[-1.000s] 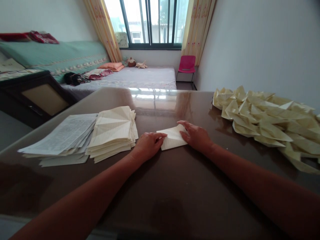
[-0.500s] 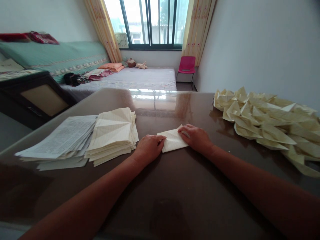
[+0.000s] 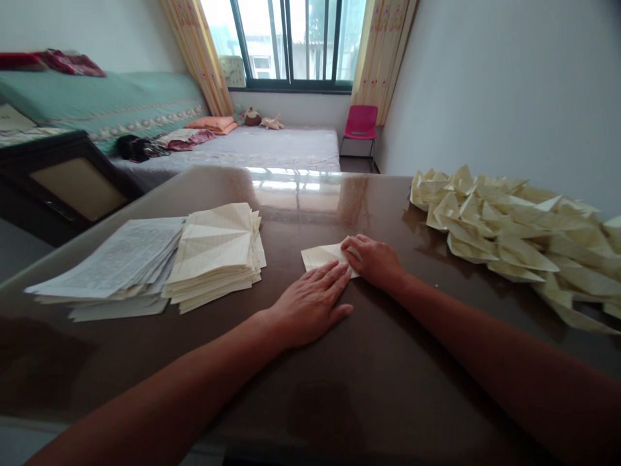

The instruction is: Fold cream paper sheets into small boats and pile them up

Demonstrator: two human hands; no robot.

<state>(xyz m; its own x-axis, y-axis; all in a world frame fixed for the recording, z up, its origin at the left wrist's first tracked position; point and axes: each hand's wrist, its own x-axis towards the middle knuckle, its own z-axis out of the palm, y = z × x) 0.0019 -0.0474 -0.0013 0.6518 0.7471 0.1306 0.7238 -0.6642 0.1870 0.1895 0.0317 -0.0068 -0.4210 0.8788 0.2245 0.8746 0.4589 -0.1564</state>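
Note:
A small folded sheet of cream paper [image 3: 317, 255] lies flat on the brown table in front of me. My left hand [image 3: 315, 301] rests flat with its fingers stretched across the paper's near edge, the thumb apart on the tabletop. At the paper's right end, my right hand [image 3: 371, 259] has its fingers bent and closed on the edge, covering that corner. To the left stands a stack of creased cream sheets [image 3: 213, 243]. Over on the right spreads a heap of folded paper pieces [image 3: 504, 226].
Left of the cream stack is a pile of printed white sheets [image 3: 111, 259]. The glossy table [image 3: 291, 401] reaches toward a bed [image 3: 291, 145] under the window. A pink chair [image 3: 361, 123] stands by the right wall, and a dark cabinet [image 3: 72, 188] at the left.
My left hand has let go of the paper's left end, opened, and slid right to lie flat over its near edge. My right hand stays at the right end.

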